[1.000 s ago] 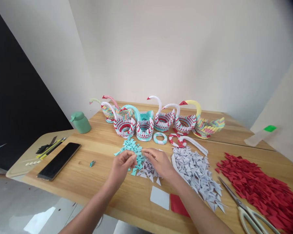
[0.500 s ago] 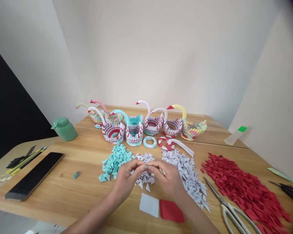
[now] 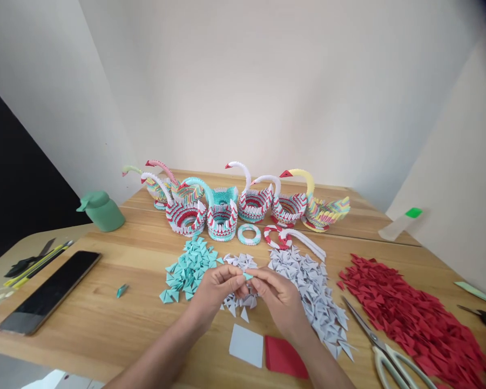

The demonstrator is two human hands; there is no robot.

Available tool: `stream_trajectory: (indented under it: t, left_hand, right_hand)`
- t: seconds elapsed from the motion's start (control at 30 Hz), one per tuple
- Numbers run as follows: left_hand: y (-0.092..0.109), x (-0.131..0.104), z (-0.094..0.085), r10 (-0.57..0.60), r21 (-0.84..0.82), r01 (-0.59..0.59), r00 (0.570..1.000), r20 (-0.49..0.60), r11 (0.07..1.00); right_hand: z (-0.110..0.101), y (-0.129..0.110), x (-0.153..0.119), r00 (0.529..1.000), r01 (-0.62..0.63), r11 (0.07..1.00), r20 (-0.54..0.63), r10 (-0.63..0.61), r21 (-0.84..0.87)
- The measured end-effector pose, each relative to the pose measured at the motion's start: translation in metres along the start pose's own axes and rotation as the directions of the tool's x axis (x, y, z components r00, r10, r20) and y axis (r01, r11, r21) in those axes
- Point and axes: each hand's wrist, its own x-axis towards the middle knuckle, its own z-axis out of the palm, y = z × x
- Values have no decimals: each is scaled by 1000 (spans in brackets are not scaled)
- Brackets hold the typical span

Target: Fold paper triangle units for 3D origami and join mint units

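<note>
A small teal folded paper piece is pinched between the fingertips of both hands. My left hand grips it from the left, and my right hand from the right. Beneath and behind the fingers lies a pile of pale folded triangles, partly covered by them. A heap of teal triangles is left of my left hand; a larger heap of pale lilac triangles spreads right of my right hand. White paper squares and red paper squares lie between my forearms.
Several paper swans stand at the back, with a teal-and-white ring before them. Red triangles and scissors are on the right. On the left are a phone, a green container and a small teal piece.
More of the teal piece now shows between my fingertips, and my right fingers have shifted around it. The camera view has moved slightly.
</note>
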Motion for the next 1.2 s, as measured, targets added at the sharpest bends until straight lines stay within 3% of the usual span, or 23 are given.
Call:
stream_trajectory:
  t: [0.23,0.33,0.5,0.6,0.77,0.9,1.0,1.2]
  left_hand:
    - [-1,0,-4,-29,37,28,999,40,999]
    - [-2,-1,-4,-9,66,5,999,51,998]
    - [-8,0,-4,-73,21,73,997,25,997]
    - [-10,-2,-4,-77,63,74,996,46,995]
    - [-5,-5,-2,29,288,-48,997,70,957]
    - [1,-7,-1,188,548,-205,978,87,811]
    - [2,-8,-1,241,586,-257,965,107,769]
    - [-2,-8,-1,184,557,-207,978,98,804]
  right_hand:
    - [2,3,-1,961,259,925,-19,-275,-277]
    - [3,2,-1,946,302,881,4,-323,-363]
    - [3,1,-2,932,352,840,75,-354,-414]
    - [2,1,-2,946,317,858,67,-317,-404]
    - [3,3,-3,970,237,892,41,-240,-385]
    - [4,6,-5,968,246,894,44,-248,-375]
    - [5,7,-5,968,242,897,36,-246,-370]
    - [4,7,-4,944,318,857,46,-328,-405]
